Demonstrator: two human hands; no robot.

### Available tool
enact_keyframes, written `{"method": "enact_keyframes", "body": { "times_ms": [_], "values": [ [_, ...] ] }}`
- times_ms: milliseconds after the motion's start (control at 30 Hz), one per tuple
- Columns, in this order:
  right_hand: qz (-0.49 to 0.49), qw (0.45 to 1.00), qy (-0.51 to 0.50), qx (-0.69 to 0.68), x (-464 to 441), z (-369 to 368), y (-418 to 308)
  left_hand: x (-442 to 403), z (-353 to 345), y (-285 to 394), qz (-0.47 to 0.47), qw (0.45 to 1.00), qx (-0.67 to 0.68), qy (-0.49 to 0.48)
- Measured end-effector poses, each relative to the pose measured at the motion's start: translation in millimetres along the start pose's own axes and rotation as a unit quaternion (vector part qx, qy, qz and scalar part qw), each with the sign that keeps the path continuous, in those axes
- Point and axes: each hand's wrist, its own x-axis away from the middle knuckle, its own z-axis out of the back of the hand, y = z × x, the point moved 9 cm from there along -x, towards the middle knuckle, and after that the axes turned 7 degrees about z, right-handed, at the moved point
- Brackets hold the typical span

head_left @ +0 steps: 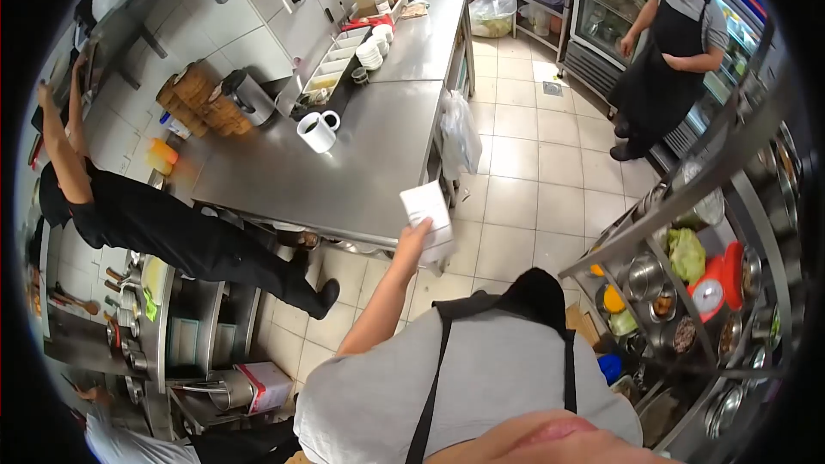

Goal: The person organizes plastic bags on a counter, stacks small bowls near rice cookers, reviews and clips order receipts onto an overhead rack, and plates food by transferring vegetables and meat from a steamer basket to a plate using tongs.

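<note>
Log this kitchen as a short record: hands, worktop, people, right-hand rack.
left hand: left hand holding a white paper slip
right hand: out of view
worktop: shiny steel worktop bearing white mugs
person left: black-clad person, arms raised
person right: black-aproned person beside a glass-door fridge
right-hand rack: pale green leafy vegetable, red scale with round dial

Left hand [416,239] extended forward, pinching
</note>
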Motion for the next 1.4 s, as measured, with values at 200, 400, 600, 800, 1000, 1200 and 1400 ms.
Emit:
{"method": "enact_keyframes", "body": {
  "times_ms": [200,400,600,800,1000,1200,1400],
  "values": [
    [-0.035,0.953,-0.004,-0.301,-133,18,-113,-116,-174,48,0.022,0.981,-0.023,-0.193],
    [-0.025,0.75,0.027,-0.66,-294,54,-151,-180,-299,79,0.045,0.952,-0.084,-0.291],
    [0.233,0.873,-0.071,-0.423,-444,76,-258,-297,-285,157,-0.081,0.978,-0.142,-0.128],
    [-0.022,0.823,-0.154,-0.546,-524,42,-490,-382,-183,194,-0.115,0.98,-0.059,0.149],
    [0.075,0.804,-0.137,-0.574,-658,-9,-688,-436,-125,235,-0.128,0.947,0.074,0.284],
    [0.237,0.668,-0.324,-0.626,-619,-33,-965,-551,-100,311,-0.208,0.918,0.13,0.311],
    [0.283,0.64,-0.36,-0.617,-624,-97,-1171,-660,-140,401,-0.221,0.936,0.136,0.235]
  ]
}}
